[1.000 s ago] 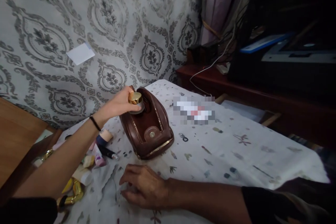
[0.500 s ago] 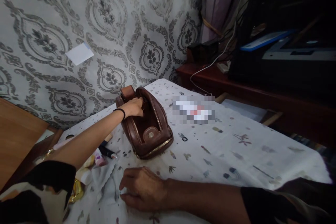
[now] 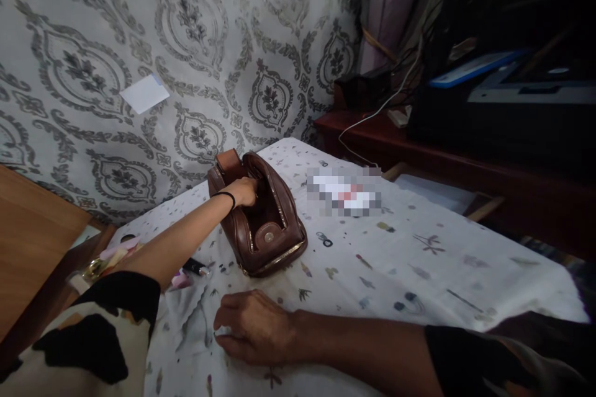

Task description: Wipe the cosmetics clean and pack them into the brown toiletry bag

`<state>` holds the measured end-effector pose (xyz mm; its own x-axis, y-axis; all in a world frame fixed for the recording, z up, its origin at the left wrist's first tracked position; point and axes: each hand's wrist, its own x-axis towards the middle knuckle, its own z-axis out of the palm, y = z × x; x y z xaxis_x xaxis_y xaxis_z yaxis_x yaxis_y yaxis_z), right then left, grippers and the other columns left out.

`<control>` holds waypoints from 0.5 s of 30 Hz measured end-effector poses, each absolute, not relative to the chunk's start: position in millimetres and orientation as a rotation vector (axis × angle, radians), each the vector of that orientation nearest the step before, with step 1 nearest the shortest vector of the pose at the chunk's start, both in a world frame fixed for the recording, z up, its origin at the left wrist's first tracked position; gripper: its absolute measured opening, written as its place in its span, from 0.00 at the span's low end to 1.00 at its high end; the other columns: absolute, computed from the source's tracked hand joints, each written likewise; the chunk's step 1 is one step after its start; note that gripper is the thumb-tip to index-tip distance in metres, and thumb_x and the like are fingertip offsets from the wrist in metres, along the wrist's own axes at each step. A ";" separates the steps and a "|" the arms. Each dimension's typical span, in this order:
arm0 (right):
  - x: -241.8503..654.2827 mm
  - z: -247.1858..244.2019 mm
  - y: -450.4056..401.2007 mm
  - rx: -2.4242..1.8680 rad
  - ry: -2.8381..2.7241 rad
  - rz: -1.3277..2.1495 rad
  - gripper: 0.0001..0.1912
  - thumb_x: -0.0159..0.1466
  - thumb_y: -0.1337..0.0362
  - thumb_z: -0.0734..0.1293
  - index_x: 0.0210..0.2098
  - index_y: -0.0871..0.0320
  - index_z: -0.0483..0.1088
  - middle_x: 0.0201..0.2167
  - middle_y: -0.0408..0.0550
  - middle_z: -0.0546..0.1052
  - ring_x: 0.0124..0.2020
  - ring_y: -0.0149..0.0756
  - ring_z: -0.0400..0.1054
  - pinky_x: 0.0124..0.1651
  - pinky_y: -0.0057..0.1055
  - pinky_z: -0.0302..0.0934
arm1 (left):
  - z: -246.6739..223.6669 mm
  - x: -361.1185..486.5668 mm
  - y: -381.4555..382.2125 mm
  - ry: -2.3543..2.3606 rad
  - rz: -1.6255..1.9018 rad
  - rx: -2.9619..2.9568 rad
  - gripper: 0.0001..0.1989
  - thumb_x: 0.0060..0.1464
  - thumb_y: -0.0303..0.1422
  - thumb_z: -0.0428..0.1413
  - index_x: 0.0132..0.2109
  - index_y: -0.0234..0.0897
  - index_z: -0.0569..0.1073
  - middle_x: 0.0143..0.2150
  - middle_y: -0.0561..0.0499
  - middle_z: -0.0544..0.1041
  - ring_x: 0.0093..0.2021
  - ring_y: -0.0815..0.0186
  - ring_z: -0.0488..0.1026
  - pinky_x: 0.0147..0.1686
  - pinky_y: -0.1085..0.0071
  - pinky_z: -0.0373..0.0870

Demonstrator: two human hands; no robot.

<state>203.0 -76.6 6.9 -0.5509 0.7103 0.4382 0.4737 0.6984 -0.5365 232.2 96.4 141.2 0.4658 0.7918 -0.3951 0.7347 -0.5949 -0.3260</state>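
A brown leather handbag [image 3: 274, 254] stands on the cloth-covered table, its zipped top gaping and a round snap showing on an inner tab. My left hand [image 3: 244, 191], with a black band at the wrist, reaches into the mouth of the bag; its fingertips are hidden inside, so whether they grip anything does not show. On the cloth in front of the bag rests my right hand [image 3: 254, 329], fingers loosely bent, thumb apart from them, nothing held.
Several small items, among them a dark tube [image 3: 195, 267] and a gold-coloured thing [image 3: 94, 268], lie left, partly behind my left arm. A blurred-out object [image 3: 344, 192] lies right of the bag. A white cable [image 3: 382, 108] runs down beside an open drawer [image 3: 437, 192].
My left forearm has shifted right and forward, covering more of the small items, and the hand sits slightly deeper in the bag. My right hand stays in place.
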 end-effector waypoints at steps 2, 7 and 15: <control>203.0 6.4 -76.4 -0.904 -2.261 0.472 0.08 0.66 0.60 0.67 0.39 0.58 0.73 0.32 0.44 0.76 0.32 0.34 0.70 0.29 0.28 0.54 | 140.6 232.0 94.7 -1.358 0.764 -2.578 0.18 0.62 0.37 0.59 0.57 0.36 0.71 0.56 0.44 0.73 0.52 0.57 0.75 0.48 0.57 0.76; 204.3 8.0 -76.7 -0.906 -2.274 0.474 0.07 0.65 0.61 0.68 0.39 0.59 0.73 0.32 0.44 0.76 0.32 0.33 0.70 0.30 0.27 0.54 | 143.3 232.0 91.3 -1.300 0.686 -2.575 0.25 0.57 0.35 0.63 0.59 0.34 0.70 0.59 0.40 0.72 0.53 0.56 0.75 0.50 0.58 0.75; 204.5 6.9 -76.2 -0.890 -2.280 0.488 0.07 0.65 0.63 0.67 0.40 0.59 0.73 0.34 0.46 0.77 0.32 0.34 0.70 0.32 0.27 0.55 | 185.9 221.8 109.8 -1.220 0.643 -2.578 0.15 0.56 0.36 0.59 0.45 0.30 0.80 0.43 0.38 0.83 0.47 0.54 0.79 0.42 0.71 0.72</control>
<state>204.5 -76.2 6.9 -0.5696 0.7037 0.4247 0.4683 0.7025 -0.5359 221.8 109.8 185.9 0.5603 0.7747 -0.2931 0.6795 -0.6323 -0.3721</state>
